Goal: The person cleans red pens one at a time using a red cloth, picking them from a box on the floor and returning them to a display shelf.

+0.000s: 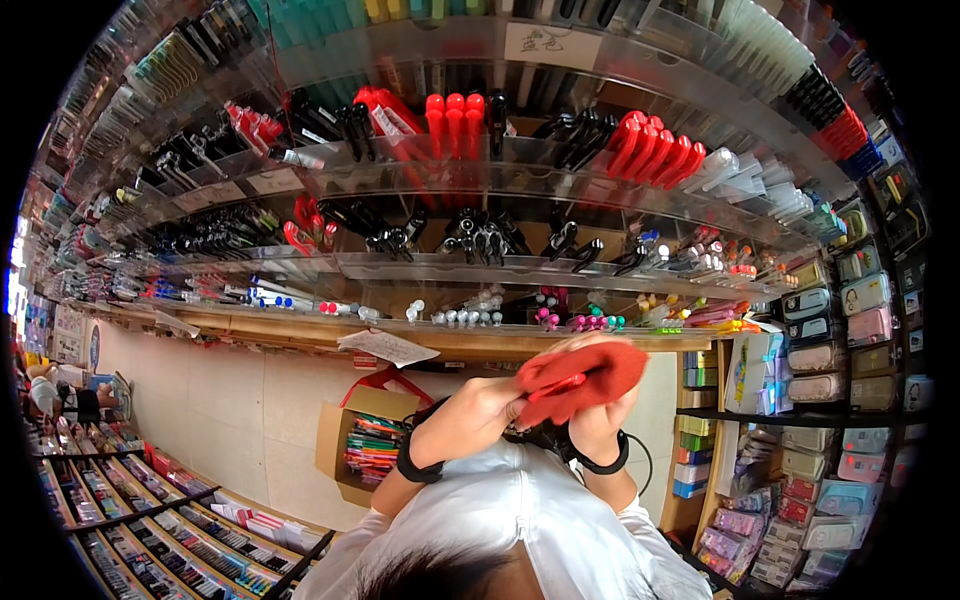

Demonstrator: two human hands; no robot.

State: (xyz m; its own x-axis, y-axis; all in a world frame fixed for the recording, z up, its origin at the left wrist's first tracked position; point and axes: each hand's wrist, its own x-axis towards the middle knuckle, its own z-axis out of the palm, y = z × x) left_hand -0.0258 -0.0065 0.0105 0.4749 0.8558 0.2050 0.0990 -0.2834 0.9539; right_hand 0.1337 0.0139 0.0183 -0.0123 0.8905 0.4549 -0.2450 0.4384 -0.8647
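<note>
A red cloth [600, 375] is bunched between my two hands, in front of my chest. Resting in its fold is a slim red pen [561, 385], its far end partly hidden by the fabric. My left hand [491, 401] pinches the near-left side of the cloth, at the pen's end. From below and the right, my right hand [616, 409] grips the cloth, which covers most of its fingers. Beyond the hands, clear tiered pen racks [420, 266] hold red, black and coloured pens.
An open cardboard box [330, 442] full of coloured pens stands on the floor to my left. A handwritten paper [386, 346] hangs at the shelf edge. Pencil cases [817, 375] line the right shelves. More stationery trays [187, 540] are at lower left, with a person [71, 394] farther off.
</note>
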